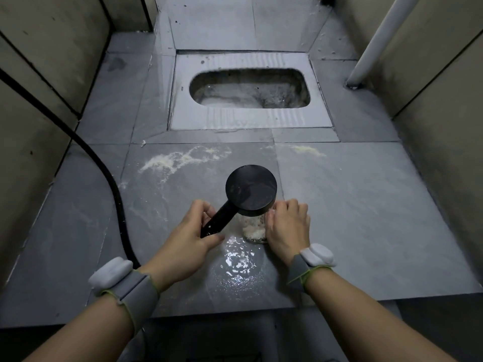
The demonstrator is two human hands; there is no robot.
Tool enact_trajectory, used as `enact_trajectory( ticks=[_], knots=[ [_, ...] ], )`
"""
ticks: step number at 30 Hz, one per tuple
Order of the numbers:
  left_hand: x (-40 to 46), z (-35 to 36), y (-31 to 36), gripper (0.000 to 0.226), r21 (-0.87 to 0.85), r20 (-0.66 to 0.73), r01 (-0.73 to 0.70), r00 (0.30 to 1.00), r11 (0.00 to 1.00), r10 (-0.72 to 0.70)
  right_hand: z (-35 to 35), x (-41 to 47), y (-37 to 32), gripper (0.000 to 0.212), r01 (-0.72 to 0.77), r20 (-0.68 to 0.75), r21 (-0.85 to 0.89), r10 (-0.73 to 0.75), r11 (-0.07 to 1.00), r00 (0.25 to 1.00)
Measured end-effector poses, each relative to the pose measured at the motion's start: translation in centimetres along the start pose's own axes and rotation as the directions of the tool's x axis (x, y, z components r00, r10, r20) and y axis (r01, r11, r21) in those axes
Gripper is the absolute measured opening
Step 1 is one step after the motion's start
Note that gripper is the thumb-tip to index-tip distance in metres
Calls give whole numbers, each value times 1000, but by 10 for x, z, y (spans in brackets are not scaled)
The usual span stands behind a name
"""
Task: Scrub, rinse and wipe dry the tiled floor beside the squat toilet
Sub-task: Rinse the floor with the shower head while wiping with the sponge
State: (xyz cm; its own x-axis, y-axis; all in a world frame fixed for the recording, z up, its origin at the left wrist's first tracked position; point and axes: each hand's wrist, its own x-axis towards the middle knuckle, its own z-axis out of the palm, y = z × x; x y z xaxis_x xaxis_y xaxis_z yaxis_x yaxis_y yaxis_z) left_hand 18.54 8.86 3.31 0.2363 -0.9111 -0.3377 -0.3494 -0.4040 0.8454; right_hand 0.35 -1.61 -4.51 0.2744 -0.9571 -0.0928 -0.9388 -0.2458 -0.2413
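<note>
My left hand (194, 232) grips the handle of a black round shower head (251, 189), held face down over the grey tiled floor (352, 205) in front of the squat toilet (249, 90). Water pools and glints on the tile (239, 259) just below it. My right hand (287, 227) presses a whitish foamy scrub pad (254, 228) against the wet tile under the shower head; its fingers curl over the pad. Pale yellowish powder streaks (177, 160) lie on the tile between my hands and the toilet.
A black hose (112, 184) runs from the left wall down along the floor toward my left wrist. Beige tiled walls close in on both sides. A white pipe (376, 40) stands at the right rear. The raised floor ends in a step edge (235, 313) near me.
</note>
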Motion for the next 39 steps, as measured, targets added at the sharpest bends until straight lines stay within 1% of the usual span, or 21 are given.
enact_trajectory(
  ticks=[2,4,6,8,10,12,13,14,16,18,19,21,23,24,25,28,30,33,35,37,39],
  knots=[
    [2,0,0,27,-1,-3,4,1000,1000,-4,-1,-6,-9,54,66,12,-62,-66,996,998],
    [3,0,1,27,-5,-13,6,1000,1000,-6,0,-11,-14,54,125,33,-118,-122,985,992],
    [2,0,2,27,-10,-14,8,1000,1000,-8,1,-6,-11,42,85,32,-90,-82,992,996],
    [0,-1,1,27,-6,-3,18,1000,1000,-18,1,-1,-7,33,8,22,-37,-7,999,1000],
    [-4,-5,-2,27,-2,-1,30,1000,1000,-30,0,-1,-11,39,-9,22,7,9,1000,1000],
    [-4,-7,-3,26,-4,-1,40,999,999,-40,1,-5,-16,53,48,40,-40,-46,998,998],
    [-5,-9,-4,26,-4,-10,48,999,999,-48,3,-9,-20,56,93,58,-82,-89,992,994],
    [-5,-10,-6,26,-8,-19,59,998,998,-59,4,-10,-21,54,116,68,-101,-109,988,992],
    [-7,-12,-8,26,-22,-30,74,997,997,-74,6,-6,-22,41,68,46,-48,-66,997,997],
    [-9,-11,-10,27,-33,-25,78,997,996,-79,3,0,-19,32,-25,20,35,24,999,999],
    [-12,-11,-11,27,-32,-21,78,997,996,-79,3,0,-18,31,-54,20,66,53,996,998],
    [-14,-12,-12,27,-36,-15,80,997,996,-81,3,-4,-21,36,-36,28,66,34,997,999],
    [-13,-13,-13,26,-47,-21,85,996,995,-87,4,-10,-29,49,44,48,-24,-43,999,998],
    [-12,-13,-12,26,-47,-23,85,996,995,-86,6,-11,-31,52,58,55,-51,-55,997,997],
    [-12,-14,-12,26,-49,-27,85,996,995,-86,7,-9,-32,51,50,62,-52,-47,997,997],
    [-13,-15,-14,26,-53,-36,84,996,995,-86,6,0,-26,36,-39,69,58,35,998,997],
    [-15,-16,-15,26,-54,-36,84,996,995,-86,5,-1,-24,34,-57,64,83,52,995,997],
    [-14,-19,-15,25,-54,-32,88,995,995,-90,5,-7,-31,48,23,77,11,-23,1000,997],
    [-13,-20,-14,25,-60,-34,92,995,994,-94,7,-7,-32,46,70,101,-9,-69,997,992],
    [-12,-20,-14,26,-57,-43,91,995,994,-93,7,-2,-27,32,56,90,76,-63,996,994],
    [-12,-18,-12,26,-53,-46,91,995,994,-93,5,0,-20,23,56,61,211,-70,976,996]
  ],
)
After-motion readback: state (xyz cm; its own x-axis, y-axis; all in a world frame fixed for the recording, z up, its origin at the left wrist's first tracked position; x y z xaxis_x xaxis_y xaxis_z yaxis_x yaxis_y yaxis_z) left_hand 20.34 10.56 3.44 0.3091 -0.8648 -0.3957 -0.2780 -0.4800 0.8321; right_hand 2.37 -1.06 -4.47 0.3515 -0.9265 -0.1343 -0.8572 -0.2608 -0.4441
